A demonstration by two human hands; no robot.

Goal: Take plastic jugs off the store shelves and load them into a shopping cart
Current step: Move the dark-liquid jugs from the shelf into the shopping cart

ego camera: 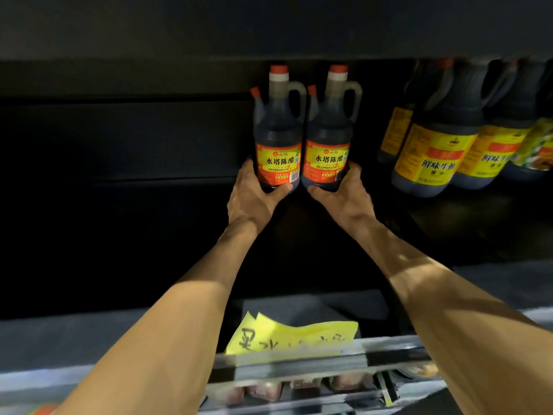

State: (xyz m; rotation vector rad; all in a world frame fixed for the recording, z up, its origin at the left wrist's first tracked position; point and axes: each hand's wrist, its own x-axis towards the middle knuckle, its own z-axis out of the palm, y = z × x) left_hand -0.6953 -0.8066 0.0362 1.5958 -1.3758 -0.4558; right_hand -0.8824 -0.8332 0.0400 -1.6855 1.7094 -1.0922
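Two dark vinegar jugs with red caps and red-and-yellow labels stand side by side deep on a black shelf. My left hand (254,194) grips the base of the left jug (276,136), thumb curled under its front. My right hand (344,194) grips the base of the right jug (327,136) the same way. Both jugs are upright and touch each other. No shopping cart is in view.
Several larger dark jugs with yellow labels (434,157) crowd the shelf to the right. The shelf above (269,25) hangs low over the caps. A yellow handwritten note (293,336) sits on the shelf's front rail (299,372), with packaged goods below.
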